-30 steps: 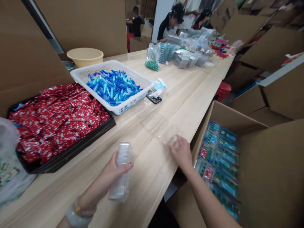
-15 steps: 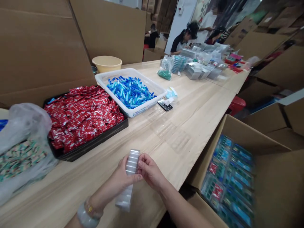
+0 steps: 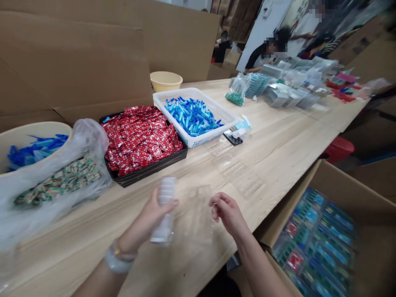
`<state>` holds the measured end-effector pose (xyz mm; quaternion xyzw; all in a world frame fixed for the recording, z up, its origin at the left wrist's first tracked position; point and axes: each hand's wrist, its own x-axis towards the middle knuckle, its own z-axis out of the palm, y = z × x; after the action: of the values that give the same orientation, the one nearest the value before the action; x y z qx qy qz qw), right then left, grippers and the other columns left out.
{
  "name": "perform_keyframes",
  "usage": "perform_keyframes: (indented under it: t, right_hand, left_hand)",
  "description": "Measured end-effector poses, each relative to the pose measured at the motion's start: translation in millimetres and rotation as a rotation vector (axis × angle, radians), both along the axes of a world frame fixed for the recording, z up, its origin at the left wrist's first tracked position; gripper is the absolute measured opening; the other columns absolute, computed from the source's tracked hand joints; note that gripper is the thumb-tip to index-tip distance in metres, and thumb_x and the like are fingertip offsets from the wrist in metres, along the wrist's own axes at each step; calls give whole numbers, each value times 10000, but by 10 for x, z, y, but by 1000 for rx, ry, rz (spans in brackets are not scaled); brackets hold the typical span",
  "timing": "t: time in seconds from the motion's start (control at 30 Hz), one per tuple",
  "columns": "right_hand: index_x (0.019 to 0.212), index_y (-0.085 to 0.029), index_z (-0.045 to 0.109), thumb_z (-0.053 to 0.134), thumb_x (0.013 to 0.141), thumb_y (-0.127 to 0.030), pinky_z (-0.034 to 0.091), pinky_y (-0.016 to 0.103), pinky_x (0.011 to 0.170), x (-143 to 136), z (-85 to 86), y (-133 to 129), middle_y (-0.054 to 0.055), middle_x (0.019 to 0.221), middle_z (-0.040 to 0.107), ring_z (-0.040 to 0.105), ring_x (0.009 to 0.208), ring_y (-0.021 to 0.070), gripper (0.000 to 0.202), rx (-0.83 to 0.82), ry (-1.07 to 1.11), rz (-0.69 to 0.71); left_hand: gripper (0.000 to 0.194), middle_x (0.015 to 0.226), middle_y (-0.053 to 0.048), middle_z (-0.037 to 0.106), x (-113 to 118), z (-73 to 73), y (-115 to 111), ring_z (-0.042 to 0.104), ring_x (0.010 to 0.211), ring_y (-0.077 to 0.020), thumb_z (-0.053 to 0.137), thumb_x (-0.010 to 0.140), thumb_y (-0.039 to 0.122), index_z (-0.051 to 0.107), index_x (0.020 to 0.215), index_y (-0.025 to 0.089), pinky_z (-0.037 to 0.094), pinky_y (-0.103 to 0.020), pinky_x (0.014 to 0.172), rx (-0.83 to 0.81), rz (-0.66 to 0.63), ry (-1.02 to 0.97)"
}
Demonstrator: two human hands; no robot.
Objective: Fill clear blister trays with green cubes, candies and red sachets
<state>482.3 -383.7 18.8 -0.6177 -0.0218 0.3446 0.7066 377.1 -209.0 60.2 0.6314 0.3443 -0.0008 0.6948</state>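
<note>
My left hand is wrapped round a stack of nested clear plastic trays, which stands at a tilt above the table, its thumb across the near side. To the right of the stack is a single clear plastic tray, see-through and smeared by motion. My right hand has its fingers curled and pinched at that tray's right edge. A gap separates the single tray from the stack. Further along the wooden table lie several more clear trays.
Red printed packets fill a black tray. Beside it, a white basket holds blue pen-like pieces. At left are a plastic bag of small striped pieces and a cream basin. A carton of filled packs stands right. People work beyond.
The single clear tray has come away from the stack and my right hand has moved right with it. My head view has turned left, bringing the cream basin into sight.
</note>
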Motion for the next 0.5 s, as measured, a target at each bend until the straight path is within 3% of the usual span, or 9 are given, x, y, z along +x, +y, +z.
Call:
perform_keyframes:
  t: [0.13,0.23,0.33,0.4,0.5]
  right_hand:
    - [672,-165,431,625,631,-361,386,179,390,421,-318,-97,-12,691,562,496,425,55,278,19,27,-233]
    - [741,-157,487,546,682,-404,466,280,490,595,-452,8,40,733,572,560,522,129,261,-340,-144,-220]
    - [965,-156,561,513,716,-446,465,404,735,605,-528,205,127,982,583,573,874,247,385,-675,-727,-54]
    - [1128,-186,529,552,700,-467,355,463,908,616,-576,361,142,1222,472,402,1143,315,513,-777,-1069,142]
    - [1232,-205,463,534,733,-471,227,508,985,705,-615,557,127,1353,334,226,1250,348,570,-906,-1215,325]
  left_hand:
    - [731,1030,-106,553,-24,-2,136,527,867,-230,666,593,444,362,1190,152,408,-331,762,99,-83,55]
    - [765,972,-90,560,40,-84,115,525,857,-235,669,568,475,357,1182,142,404,-314,740,88,-120,121]
    - [825,1007,-112,538,104,-153,109,509,899,-247,676,543,477,328,1195,110,392,-322,767,143,-129,187]
    - [816,1020,-116,533,130,-169,125,509,903,-243,666,551,477,327,1193,105,391,-329,778,150,-162,177]
    - [766,1027,-105,542,138,-160,155,518,901,-232,649,579,467,336,1189,126,398,-335,788,117,-170,178]
